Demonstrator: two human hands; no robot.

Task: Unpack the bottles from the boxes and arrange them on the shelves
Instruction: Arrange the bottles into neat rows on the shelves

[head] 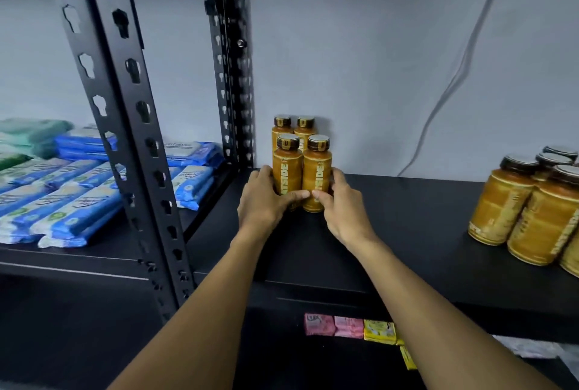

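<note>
Several yellow bottles with dark caps stand upright in a tight block at the back left of the black shelf (407,233), against the wall. My left hand (264,198) wraps around the front left bottle (287,167), thumb across its lower front. My right hand (340,201) wraps around the front right bottle (317,170), its thumb meeting the left thumb. Two more bottles (294,126) stand right behind these. A second group of the same yellow bottles (529,211) stands at the shelf's right end.
A black perforated shelf post (125,139) rises at left. Beyond it, blue and green wipe packs (72,195) cover the neighbouring shelf. Pink and yellow soap packets (351,327) lie on the shelf below. A cable (454,76) hangs down the wall.
</note>
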